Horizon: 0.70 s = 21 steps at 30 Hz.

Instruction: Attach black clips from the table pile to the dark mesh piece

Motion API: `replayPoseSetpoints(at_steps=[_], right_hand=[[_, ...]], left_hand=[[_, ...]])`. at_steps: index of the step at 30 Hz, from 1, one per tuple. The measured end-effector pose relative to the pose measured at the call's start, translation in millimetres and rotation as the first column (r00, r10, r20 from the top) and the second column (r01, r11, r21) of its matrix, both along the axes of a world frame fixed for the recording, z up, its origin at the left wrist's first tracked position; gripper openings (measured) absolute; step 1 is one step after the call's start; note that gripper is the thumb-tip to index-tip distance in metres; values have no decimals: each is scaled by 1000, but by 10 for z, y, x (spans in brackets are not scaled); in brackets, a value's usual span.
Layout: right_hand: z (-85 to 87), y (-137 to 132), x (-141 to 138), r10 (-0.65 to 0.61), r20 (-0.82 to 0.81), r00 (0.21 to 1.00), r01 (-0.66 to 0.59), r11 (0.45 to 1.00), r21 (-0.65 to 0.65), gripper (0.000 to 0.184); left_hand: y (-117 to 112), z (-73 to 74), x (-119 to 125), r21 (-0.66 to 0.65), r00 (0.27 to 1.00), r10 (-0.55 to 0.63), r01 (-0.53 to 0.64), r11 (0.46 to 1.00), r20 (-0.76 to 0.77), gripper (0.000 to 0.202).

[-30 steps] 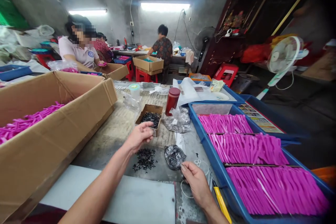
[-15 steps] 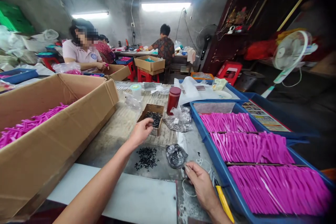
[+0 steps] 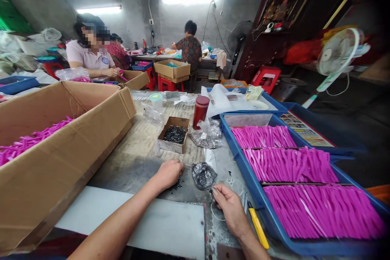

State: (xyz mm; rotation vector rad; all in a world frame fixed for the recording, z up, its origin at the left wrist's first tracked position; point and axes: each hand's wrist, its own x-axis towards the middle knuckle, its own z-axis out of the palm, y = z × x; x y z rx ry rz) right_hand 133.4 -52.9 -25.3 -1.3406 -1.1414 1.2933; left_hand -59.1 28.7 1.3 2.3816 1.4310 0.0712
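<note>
My left hand (image 3: 169, 174) is down on the pile of small black parts (image 3: 176, 187) on the table, its fingers curled under; most of the pile is hidden by it, and what the fingers hold cannot be seen. My right hand (image 3: 228, 201) is closed in a pinch, thumb against forefinger, beside a crumpled dark plastic bag (image 3: 204, 175) lying open like a shallow bowl. Something dark and too small to name shows at those fingertips. Beyond my left hand stands a small cardboard box (image 3: 172, 146) with many black parts (image 3: 175, 134) in it.
A blue tray (image 3: 227, 144) of pink strips (image 3: 313, 211) stands on the right, with a yellow-handled tool (image 3: 258, 228) beside it. A large cardboard box (image 3: 70, 162) fills the left. A red canister (image 3: 201, 112) stands farther back. Co-workers sit beyond the table.
My left hand has come down and nearer, from over the small cardboard box to the pile of black parts. My right hand keeps its pinch beside the bag. The view has shifted slightly.
</note>
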Motion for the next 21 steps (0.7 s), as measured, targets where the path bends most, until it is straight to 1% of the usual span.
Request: replayPoseSetpoints(at_steps=[7, 11, 16, 18, 21], right_hand=[[22, 0, -19, -2, 1, 1000, 2, 999, -35, 24], [14, 0, -8, 1, -1, 1000, -1, 1000, -31, 25], [-4, -5, -2, -6, 0, 1000, 6, 1000, -17, 25], [4, -7, -6, -5, 3, 1000, 5, 1000, -18, 25], [29, -10, -10, -11, 4, 1000, 11, 1000, -19, 26]], left_hand=[[-41, -46, 23, 28, 999, 2, -2, 1000, -32, 20], [-66, -14, -11, 38, 1000, 6, -5, 999, -15, 21], [-5, 48, -68, 43, 995, 53, -56, 997, 80, 21], [9, 49, -71, 33, 995, 56, -58, 998, 82, 20], [-7, 25, -51, 4, 999, 37, -37, 999, 40, 16]])
